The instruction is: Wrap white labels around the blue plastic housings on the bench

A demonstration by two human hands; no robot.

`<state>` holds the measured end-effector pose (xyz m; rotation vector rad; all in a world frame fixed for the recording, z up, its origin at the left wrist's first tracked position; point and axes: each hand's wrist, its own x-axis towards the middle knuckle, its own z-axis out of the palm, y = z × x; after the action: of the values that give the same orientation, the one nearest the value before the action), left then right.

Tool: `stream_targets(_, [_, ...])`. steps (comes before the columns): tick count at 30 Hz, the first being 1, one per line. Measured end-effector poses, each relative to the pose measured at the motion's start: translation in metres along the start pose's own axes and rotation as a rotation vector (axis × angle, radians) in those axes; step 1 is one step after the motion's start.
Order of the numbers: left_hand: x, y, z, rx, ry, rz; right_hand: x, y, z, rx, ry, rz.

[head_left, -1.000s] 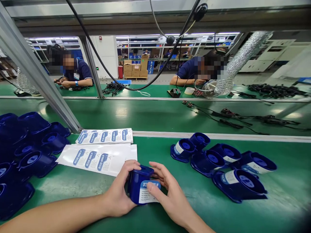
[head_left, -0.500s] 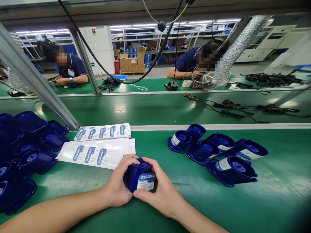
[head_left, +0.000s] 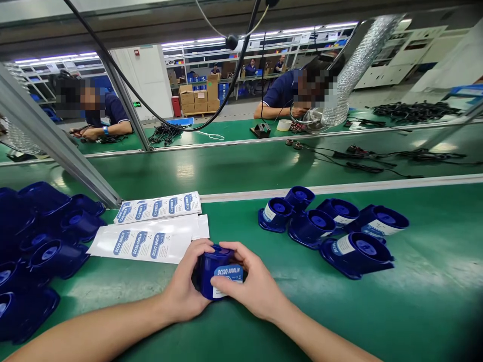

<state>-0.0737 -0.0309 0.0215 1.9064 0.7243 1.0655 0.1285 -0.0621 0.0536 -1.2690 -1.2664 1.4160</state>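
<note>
Between my hands is a dark blue plastic housing [head_left: 209,275], round and upright, low over the green bench. My left hand [head_left: 188,286] is wrapped round its left side, fingers over the top rim. My right hand [head_left: 252,281] grips the right side, with its thumb pressed on the blue-and-white label [head_left: 228,273] stuck to the front. The label reads DC52Q-5000L/H; the thumb hides part of its lower text. Just behind my left hand lie a label sheet [head_left: 143,244] with a few labels on it and a stack of fuller label sheets [head_left: 160,207].
Several labelled blue housings [head_left: 362,251] stand to the right on the bench [head_left: 302,311]. A heap of blue housings [head_left: 56,256] fills the left side. A metal post [head_left: 75,141] slants down at left. Across the bench two people work near black cables [head_left: 415,113] and a foil duct [head_left: 362,65].
My right thumb has moved up from the label's lower edge onto its face. My left hand keeps its hold. The camera view has shifted slightly.
</note>
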Motion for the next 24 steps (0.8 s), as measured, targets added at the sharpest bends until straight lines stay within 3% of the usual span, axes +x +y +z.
stream_targets(5, [0.0,-0.001,-0.002,-0.081,0.026,-0.149,-0.009,-0.004,-0.001,-0.206,-0.046,0.053])
stream_targets(8, [0.003,0.001,-0.001,-0.167,0.12,-0.265,-0.006,0.0,0.001,0.028,-0.131,0.046])
stream_targets(10, [0.004,0.002,-0.001,-0.234,0.125,-0.214,-0.001,0.005,0.004,0.233,-0.101,0.026])
stream_targets(12, [0.004,0.002,-0.001,-0.288,0.061,-0.145,0.005,0.009,0.005,0.295,-0.024,0.019])
stream_targets(15, [0.004,0.0,-0.006,-0.319,0.013,-0.118,0.011,0.008,-0.005,0.173,-0.008,-0.044])
stream_targets(19, [0.008,-0.004,-0.015,-0.241,0.039,-0.161,0.014,-0.002,-0.029,-0.048,-0.131,-0.172])
stream_targets(24, [0.009,-0.003,-0.019,-0.058,0.012,-0.214,0.015,-0.004,-0.044,-0.178,-0.157,-0.194])
